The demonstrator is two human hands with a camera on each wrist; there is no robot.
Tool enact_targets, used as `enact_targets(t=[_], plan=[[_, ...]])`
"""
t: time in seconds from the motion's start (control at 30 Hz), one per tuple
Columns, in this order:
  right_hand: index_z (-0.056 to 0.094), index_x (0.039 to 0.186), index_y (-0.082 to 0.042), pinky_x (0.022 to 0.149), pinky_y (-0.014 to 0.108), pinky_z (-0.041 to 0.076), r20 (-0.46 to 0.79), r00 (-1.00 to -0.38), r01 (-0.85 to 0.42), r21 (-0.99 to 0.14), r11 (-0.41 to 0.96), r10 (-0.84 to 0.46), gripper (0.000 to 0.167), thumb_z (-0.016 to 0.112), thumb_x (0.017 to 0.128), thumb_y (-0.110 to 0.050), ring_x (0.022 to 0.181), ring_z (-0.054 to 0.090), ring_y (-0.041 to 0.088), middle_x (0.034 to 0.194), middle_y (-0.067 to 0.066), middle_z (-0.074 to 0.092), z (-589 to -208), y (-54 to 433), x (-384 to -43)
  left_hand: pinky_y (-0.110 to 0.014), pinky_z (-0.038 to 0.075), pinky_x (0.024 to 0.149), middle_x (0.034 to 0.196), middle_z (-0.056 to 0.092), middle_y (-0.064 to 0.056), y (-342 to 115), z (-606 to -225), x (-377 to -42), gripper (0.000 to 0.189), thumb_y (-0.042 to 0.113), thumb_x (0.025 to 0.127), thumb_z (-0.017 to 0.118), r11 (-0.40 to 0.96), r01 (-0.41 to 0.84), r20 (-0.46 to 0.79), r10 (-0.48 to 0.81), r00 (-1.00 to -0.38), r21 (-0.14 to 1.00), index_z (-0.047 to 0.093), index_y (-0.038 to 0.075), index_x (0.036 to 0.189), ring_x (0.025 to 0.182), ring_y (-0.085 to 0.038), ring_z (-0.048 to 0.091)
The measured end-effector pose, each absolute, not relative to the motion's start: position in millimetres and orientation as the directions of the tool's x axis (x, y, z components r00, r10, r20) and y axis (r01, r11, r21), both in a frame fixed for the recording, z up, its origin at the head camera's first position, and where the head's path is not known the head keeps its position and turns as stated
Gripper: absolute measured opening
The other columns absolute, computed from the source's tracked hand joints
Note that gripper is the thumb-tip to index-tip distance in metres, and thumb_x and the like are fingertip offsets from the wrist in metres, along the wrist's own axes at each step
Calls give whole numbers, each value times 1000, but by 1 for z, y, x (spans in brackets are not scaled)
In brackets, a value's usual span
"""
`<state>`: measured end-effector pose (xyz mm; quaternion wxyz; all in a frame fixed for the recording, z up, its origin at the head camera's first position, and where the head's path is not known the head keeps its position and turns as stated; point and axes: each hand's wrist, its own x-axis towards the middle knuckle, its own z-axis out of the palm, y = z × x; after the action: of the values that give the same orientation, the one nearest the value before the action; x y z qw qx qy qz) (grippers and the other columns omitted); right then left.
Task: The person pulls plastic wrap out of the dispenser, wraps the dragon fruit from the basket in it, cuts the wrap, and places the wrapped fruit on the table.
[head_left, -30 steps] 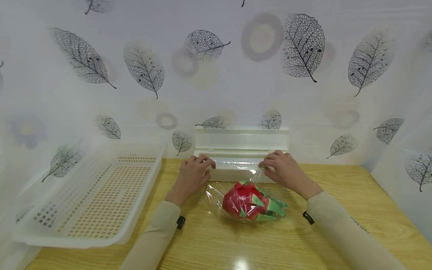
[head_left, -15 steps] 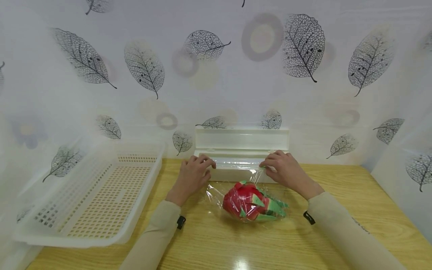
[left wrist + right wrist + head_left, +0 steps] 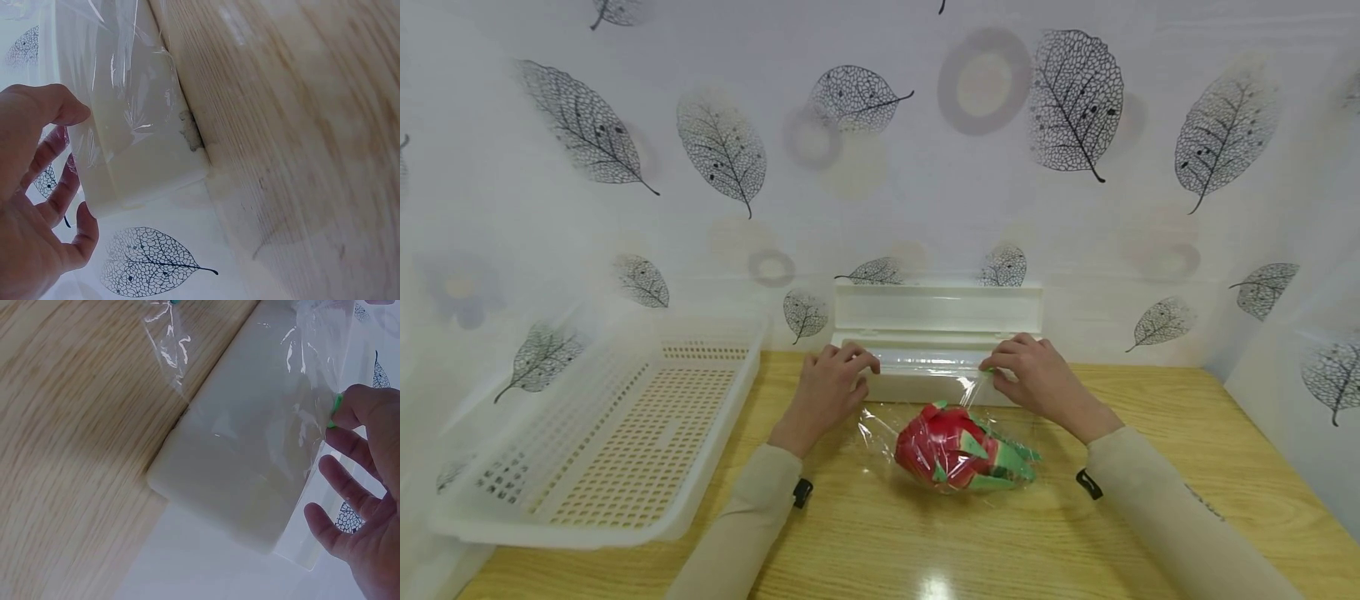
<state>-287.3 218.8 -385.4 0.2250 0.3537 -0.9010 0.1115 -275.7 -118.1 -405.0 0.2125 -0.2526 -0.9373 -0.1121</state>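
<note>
A long white cling film box (image 3: 940, 389) lies at the back of the table with its lid raised. In the head view, a red and green dragon fruit (image 3: 947, 447) wrapped in clear cling film (image 3: 880, 429) sits in front of it. Film stretches from the box down toward the fruit. My left hand (image 3: 832, 383) grips the box's front edge near its left end, thumb and fingers curled about it. Between thumb and forefinger, my right hand (image 3: 1030, 373) pinches a small green slide cutter (image 3: 335, 411) on the box's edge. The other right fingers are spread apart.
A white perforated plastic basket (image 3: 647, 450) stands at the left on the wooden table (image 3: 865, 550). A white sheet (image 3: 880, 183) printed with leaves hangs behind and along both sides. Black straps show at both sleeves.
My right hand and the green slide cutter have shifted slightly to the right along the box. The left hand, the box and the wrapped fruit have stayed in place.
</note>
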Motion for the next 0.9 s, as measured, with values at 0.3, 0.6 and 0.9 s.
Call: enact_targets(t=[0.3, 0.6, 0.9], plan=[[79, 98, -13, 74, 51, 52, 505, -637, -693, -42, 720, -583, 20, 80, 81, -3, 100, 66, 32, 100, 5, 77, -387, 220, -288, -43, 49, 77, 118, 68, 2, -118, -405, -276, 20, 15, 91, 72, 852, 514, 451, 423, -786, 98, 69, 27, 107, 102, -30, 64], [79, 97, -14, 75, 50, 51, 499, -646, -686, -49, 726, -578, 18, 81, 82, -5, 100, 66, 32, 100, 5, 77, -386, 220, -286, -43, 49, 77, 118, 67, 2, -118, -403, -275, 21, 15, 91, 73, 852, 513, 447, 421, -789, 104, 69, 27, 107, 102, -29, 64], [79, 99, -14, 77, 52, 52, 478, -671, -671, -65, 739, -567, 19, 80, 83, -5, 103, 66, 33, 102, 6, 77, -386, 222, -286, -45, 50, 79, 119, 67, 1, -118, -404, -276, 21, 14, 92, 71, 851, 514, 435, 424, -794, 110, 69, 25, 109, 104, -31, 64]])
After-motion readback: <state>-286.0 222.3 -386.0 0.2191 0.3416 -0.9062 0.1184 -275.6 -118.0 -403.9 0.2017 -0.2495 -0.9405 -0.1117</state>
